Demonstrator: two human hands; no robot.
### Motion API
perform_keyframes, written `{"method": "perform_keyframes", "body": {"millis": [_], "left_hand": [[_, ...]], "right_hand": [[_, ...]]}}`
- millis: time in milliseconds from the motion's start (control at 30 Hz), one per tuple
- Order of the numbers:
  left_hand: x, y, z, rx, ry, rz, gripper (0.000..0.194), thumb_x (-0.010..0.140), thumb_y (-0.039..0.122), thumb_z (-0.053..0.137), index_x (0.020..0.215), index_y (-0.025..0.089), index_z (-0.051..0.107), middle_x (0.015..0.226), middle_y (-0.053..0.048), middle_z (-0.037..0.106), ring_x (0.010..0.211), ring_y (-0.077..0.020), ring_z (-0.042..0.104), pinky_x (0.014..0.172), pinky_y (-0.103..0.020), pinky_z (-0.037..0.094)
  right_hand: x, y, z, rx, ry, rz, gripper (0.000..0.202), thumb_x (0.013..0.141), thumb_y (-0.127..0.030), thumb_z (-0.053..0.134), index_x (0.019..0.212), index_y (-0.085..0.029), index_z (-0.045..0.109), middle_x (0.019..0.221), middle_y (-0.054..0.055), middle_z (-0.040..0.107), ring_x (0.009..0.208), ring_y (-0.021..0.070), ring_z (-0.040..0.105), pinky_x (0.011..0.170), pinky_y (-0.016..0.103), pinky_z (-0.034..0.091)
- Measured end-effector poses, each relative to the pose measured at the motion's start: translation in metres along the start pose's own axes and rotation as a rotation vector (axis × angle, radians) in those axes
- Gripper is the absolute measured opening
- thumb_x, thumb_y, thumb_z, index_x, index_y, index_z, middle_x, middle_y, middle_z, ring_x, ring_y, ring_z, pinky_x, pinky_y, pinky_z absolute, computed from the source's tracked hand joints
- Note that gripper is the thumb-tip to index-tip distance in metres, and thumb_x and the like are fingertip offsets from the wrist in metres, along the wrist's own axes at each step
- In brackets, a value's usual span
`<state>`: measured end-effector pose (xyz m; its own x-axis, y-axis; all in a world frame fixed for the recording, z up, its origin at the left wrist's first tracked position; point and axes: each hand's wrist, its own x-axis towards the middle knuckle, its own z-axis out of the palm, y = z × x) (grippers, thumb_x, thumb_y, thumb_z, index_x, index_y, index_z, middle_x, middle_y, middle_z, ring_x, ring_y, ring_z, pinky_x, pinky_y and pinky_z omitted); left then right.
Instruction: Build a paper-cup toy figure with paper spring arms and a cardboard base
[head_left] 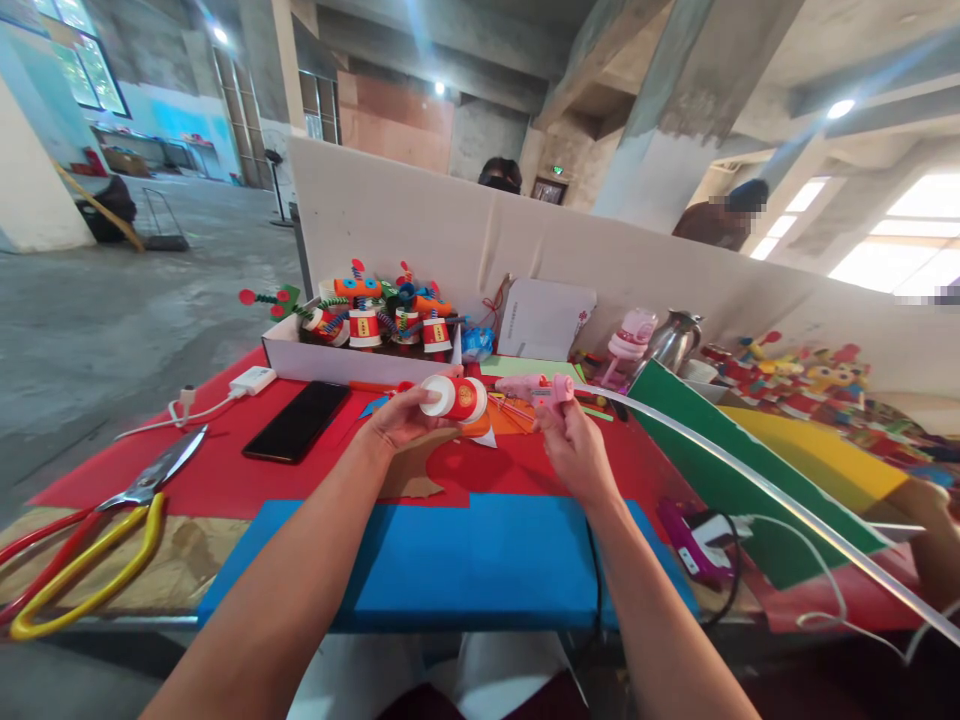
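My left hand is closed around a red and white paper cup, which lies on its side in the air above the table. In my right hand is a pink hot glue gun, its nozzle pointing left at the cup's side. A long translucent glue stick runs from the back of the gun toward the lower right. Whether the nozzle touches the cup I cannot tell. Below my hands lie a torn piece of brown cardboard and orange paper scraps on red sheets.
A white box holds several cup figures. A black phone and large scissors lie left. Blue sheets cover the front edge. Right are a green board, a purple tool, cables and a metal jug. People are beyond the partition.
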<state>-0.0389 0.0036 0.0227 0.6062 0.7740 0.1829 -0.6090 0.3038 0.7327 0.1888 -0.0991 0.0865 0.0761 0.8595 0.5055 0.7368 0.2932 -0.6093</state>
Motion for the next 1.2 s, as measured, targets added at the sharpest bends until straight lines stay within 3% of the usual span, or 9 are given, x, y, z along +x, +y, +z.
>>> {"method": "perform_keyframes", "body": {"millis": [167, 633, 1067, 1200], "left_hand": [[0.0002, -0.0006, -0.0007, 0.007, 0.003, -0.005, 0.066, 0.068, 0.019, 0.067, 0.131, 0.022, 0.051, 0.118, -0.009, 0.065, 0.095, -0.0272, 0.065, 0.079, -0.044, 0.056], [0.0005, -0.0014, -0.001, 0.004, 0.011, -0.004, 0.067, 0.068, 0.019, 0.066, 0.132, 0.021, 0.05, 0.117, -0.01, 0.065, 0.095, -0.0274, 0.065, 0.076, -0.042, 0.057], [0.0024, 0.0001, 0.0022, -0.058, 0.016, 0.008, 0.063, 0.066, 0.02, 0.067, 0.127, 0.017, 0.053, 0.114, -0.012, 0.066, 0.097, -0.029, 0.065, 0.076, -0.041, 0.055], [0.005, -0.0013, 0.0042, -0.12, 0.074, 0.035, 0.056, 0.065, 0.021, 0.068, 0.12, 0.017, 0.056, 0.11, -0.01, 0.068, 0.095, -0.027, 0.065, 0.074, -0.038, 0.056]], "right_hand": [[0.0019, 0.0003, -0.0008, -0.022, -0.017, 0.015, 0.038, 0.088, -0.048, 0.042, 0.103, -0.017, 0.06, 0.07, 0.004, 0.064, 0.06, 0.0175, 0.056, 0.055, 0.026, 0.038], [0.0006, 0.0006, -0.0047, -0.033, -0.041, 0.013, 0.033, 0.087, -0.047, 0.043, 0.092, -0.019, 0.061, 0.072, 0.005, 0.065, 0.066, 0.0197, 0.059, 0.057, 0.027, 0.04], [-0.0056, 0.0005, -0.0037, 0.005, -0.053, 0.033, 0.038, 0.088, -0.049, 0.042, 0.1, -0.019, 0.061, 0.061, 0.002, 0.059, 0.054, 0.017, 0.053, 0.051, 0.025, 0.036], [-0.006, 0.0002, -0.0007, 0.027, -0.041, 0.054, 0.039, 0.088, -0.049, 0.042, 0.102, -0.017, 0.06, 0.06, 0.001, 0.057, 0.052, 0.0163, 0.052, 0.05, 0.025, 0.035]]}}
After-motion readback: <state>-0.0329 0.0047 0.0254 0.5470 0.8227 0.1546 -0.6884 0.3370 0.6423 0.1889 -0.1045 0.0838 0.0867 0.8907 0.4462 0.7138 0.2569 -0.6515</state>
